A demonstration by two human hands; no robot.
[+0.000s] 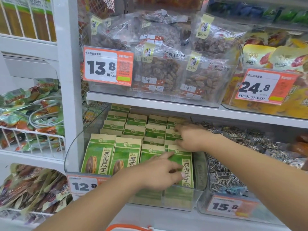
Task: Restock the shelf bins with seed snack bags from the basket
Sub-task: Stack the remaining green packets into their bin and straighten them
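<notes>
A wire basket (38, 139) at the left holds loose mixed snack packets, and beside it the clear bin (73, 147) with the 12.8 tag is packed with upright green seed bags (100, 154) in rows. The left hand (160, 170) lies with loosely spread fingers on the front-right bag (186, 164), pinching nothing. The right hand (191, 137) presses relaxed fingers on the bag tops behind; rightward, another bin (225, 209) holds striped seed packs.

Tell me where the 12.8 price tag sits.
In the head view, the 12.8 price tag sits lower left, on the front of the clear bin of green seed bags, just left of the left hand.
</notes>
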